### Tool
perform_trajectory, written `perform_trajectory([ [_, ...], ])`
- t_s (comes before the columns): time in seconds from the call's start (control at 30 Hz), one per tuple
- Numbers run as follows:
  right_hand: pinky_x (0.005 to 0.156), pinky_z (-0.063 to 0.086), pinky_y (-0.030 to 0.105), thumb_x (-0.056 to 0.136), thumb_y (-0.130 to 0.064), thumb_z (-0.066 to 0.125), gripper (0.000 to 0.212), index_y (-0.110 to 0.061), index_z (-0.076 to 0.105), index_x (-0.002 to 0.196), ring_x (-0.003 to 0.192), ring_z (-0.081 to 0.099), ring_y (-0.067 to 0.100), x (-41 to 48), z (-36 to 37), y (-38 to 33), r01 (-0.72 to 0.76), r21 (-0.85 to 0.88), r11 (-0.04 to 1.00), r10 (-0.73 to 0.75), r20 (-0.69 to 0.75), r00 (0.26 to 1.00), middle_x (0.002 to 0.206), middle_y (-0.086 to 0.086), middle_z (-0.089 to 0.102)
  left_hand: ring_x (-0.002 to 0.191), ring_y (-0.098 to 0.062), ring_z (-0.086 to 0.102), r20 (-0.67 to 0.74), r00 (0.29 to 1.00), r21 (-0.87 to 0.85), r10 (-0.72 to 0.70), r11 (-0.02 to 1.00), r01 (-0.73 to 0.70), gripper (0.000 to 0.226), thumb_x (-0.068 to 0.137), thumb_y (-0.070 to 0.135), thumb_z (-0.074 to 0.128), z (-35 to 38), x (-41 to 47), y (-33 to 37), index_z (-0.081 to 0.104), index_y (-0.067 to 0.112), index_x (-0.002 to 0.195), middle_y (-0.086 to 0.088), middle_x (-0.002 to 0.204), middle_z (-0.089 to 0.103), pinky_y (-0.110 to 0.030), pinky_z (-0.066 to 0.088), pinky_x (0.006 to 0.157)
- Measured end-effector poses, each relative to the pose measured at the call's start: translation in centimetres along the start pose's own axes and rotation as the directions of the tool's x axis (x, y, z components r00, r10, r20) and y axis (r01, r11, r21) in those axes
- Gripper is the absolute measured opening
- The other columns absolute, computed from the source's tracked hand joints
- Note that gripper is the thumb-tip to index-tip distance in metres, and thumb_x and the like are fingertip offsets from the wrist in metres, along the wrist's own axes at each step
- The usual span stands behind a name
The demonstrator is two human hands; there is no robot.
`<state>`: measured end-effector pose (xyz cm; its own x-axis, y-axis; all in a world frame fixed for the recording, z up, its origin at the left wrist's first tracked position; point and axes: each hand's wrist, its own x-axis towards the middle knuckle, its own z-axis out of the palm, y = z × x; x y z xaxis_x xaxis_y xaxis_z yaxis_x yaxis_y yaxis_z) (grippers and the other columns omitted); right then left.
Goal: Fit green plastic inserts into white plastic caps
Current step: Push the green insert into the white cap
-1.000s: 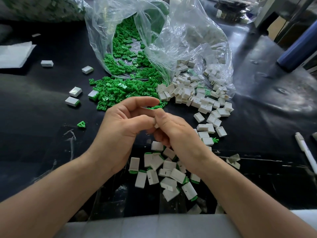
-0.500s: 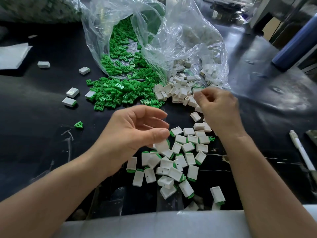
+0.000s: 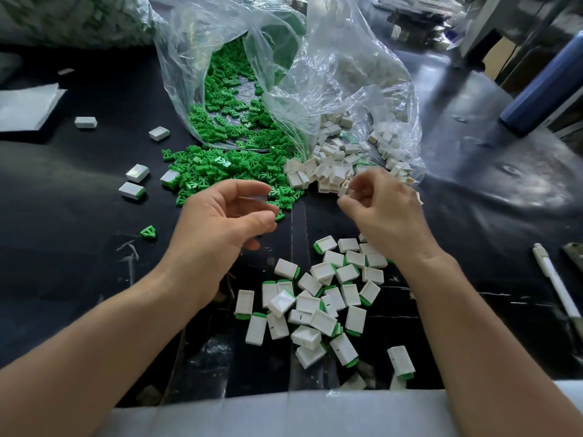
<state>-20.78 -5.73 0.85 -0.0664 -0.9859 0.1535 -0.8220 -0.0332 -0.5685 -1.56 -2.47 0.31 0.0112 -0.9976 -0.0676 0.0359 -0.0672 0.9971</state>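
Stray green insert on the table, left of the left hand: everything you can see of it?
The stray green insert is a small, roughly triangular piece of bright green plastic with an open, ribbed frame. It lies alone on the black table, left of the left hand and nearer the person than the green pile. Only the table touches it; no cap is fitted. Finer detail is too small to tell.

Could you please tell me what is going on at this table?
A person is assembling small parts by hand on a black table. The right hand is at the loose white caps spilling from a clear bag, fingers curled at one; whether it grips it is unclear. The left hand hovers loosely curled and empty beside the green inserts. A pile of finished caps with green ends lies nearer the person.
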Motion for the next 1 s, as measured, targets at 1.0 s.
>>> perform_trajectory([
  [1.0, 0.090, 0.032, 0.026, 0.088, -0.019, 0.058, 0.029, -0.016, 0.063, 0.117, 0.105, 0.050, 0.019, -1.8, 2.5, -2.4, 0.360, -0.055, 0.932, -0.349, 0.141, 0.926, 0.109, 0.004, 0.061, 0.061, -0.006, 0.067, -0.079, 0.997, -0.104, 0.009, 0.994, -0.017, 0.026, 0.081, -0.013, 0.057, 0.4, 0.3, 0.2, 0.062, 0.012, 0.084, -0.004, 0.077, 0.064, -0.015, 0.054, 0.059],
])
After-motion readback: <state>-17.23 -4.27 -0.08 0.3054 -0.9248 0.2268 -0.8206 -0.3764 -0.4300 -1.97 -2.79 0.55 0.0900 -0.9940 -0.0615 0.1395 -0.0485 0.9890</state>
